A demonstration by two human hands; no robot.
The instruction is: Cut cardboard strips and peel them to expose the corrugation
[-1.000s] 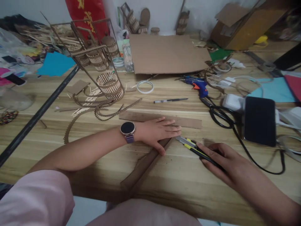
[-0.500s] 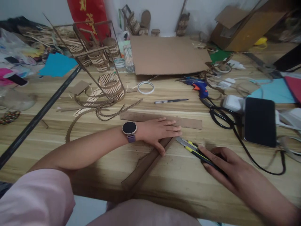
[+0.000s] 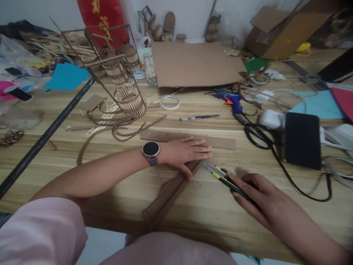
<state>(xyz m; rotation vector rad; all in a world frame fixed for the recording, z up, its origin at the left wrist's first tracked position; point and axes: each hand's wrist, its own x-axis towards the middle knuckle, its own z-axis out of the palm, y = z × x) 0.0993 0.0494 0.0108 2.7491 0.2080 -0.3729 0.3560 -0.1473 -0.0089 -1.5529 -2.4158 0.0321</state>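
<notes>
My left hand (image 3: 187, 152) lies flat with its fingers spread. It presses on the upper end of a brown cardboard strip (image 3: 165, 195) that slants down toward the table's front edge. Its fingertips reach over a second, flat cardboard strip (image 3: 220, 142). A yellow and black utility knife (image 3: 220, 173) is gripped in my right hand (image 3: 256, 197). The knife's blade is out, and its tip is beside the upper end of the slanting strip, just below my left fingertips.
Beyond my hands lie a pen (image 3: 199, 117), a tape ring (image 3: 170, 102) and a blue glue gun (image 3: 230, 99). A small stick basket (image 3: 129, 101) stands at the left. A black phone (image 3: 302, 140) and cables are at the right; a large cardboard sheet (image 3: 195, 64) is behind.
My right hand and the knife have moved slightly left, bringing the blade closer to the strip's end. My left hand stays pressed in place.
</notes>
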